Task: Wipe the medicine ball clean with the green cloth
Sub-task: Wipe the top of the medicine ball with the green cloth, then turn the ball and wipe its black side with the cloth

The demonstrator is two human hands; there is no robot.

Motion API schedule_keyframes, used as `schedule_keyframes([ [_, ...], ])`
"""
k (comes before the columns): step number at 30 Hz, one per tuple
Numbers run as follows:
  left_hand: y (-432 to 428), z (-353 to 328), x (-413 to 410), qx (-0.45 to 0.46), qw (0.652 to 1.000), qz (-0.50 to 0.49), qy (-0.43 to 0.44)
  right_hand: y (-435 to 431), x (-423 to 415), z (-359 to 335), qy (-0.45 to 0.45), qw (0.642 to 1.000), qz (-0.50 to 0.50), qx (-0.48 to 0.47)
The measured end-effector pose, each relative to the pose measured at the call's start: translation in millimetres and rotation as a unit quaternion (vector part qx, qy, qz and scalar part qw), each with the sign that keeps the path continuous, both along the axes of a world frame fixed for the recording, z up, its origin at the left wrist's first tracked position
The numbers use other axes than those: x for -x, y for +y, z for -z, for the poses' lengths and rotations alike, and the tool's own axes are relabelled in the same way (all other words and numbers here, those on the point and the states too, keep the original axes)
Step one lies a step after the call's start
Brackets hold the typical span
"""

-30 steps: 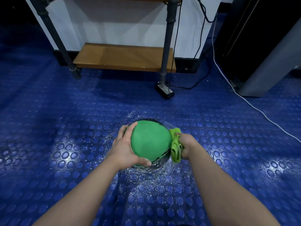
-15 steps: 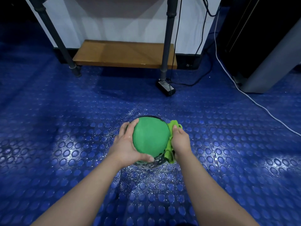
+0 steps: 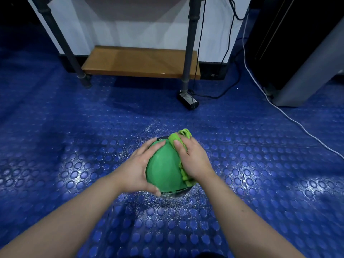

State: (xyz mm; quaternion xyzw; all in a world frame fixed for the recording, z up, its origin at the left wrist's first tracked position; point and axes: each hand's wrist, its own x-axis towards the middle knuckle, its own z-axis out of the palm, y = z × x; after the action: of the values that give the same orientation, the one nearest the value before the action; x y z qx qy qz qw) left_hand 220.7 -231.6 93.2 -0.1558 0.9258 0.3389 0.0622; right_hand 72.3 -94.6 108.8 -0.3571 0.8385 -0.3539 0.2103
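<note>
Head view: looks down along two bare forearms at a ball on the floor.
Medicine ball (image 3: 163, 168): sits on the blue studded floor (image 3: 74, 146), low in the middle of the view, between the two hands. Its upper face is plain green. Its underside is dark with a silvery sheen.
Left grip (image 3: 136, 169): wrapped round the ball's left side. The fingers are spread and curved over the far top, the thumb is hooked along the near lower edge, and the palm is against the green surface.
Right grip (image 3: 195, 159): lies on the ball's right side with the cloth under it. The thumb points up across the cloth and the fingers curl over the far side, pinning the cloth to the ball.
Green cloth (image 3: 183, 134): bunched between the right palm and the ball. One fold sticks out past the fingertips at the top, and a crumpled edge shows below the heel of the hand.
Speckles (image 3: 141, 207): fine pale specks lie scattered on the floor round the ball.
Wooden shelf (image 3: 141, 62): low at the far side, well apart from the ball, set between two dark pipe legs (image 3: 188, 43).
Power brick (image 3: 188, 100): black, on the floor at the foot of the right-hand pipe leg, with black cables (image 3: 232, 81) nearby.
White cable (image 3: 279, 108): runs across the floor toward the right edge.
Grey panel (image 3: 307, 71): stands slanted at the far right.
</note>
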Motion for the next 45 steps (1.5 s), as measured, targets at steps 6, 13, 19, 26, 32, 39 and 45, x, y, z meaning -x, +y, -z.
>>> schedule_keyframes([
  [6,4,7,-8,-0.106,0.984,-0.144,-0.005,2,-18,2,0.013,0.995,0.098,0.025],
  [13,37,20,-6,-0.199,0.922,-0.331,0.018,21,-30,13,-0.019,0.984,0.160,0.076],
  [19,43,5,6,-0.173,0.933,-0.314,0.016,31,-15,7,-0.077,0.968,0.236,0.027],
  [26,18,4,-18,-0.257,0.938,-0.232,-0.037,30,21,0,-0.201,0.942,0.268,0.006],
  [32,20,-2,-48,-0.345,0.896,-0.279,0.030,27,9,0,-0.223,0.942,0.236,0.080],
  [39,54,2,-42,-0.439,0.799,-0.395,0.115,27,-17,25,-0.282,0.932,0.209,0.086],
  [45,41,4,-41,-0.471,0.816,-0.327,0.079,49,-44,45,-0.275,0.907,0.296,0.123],
])
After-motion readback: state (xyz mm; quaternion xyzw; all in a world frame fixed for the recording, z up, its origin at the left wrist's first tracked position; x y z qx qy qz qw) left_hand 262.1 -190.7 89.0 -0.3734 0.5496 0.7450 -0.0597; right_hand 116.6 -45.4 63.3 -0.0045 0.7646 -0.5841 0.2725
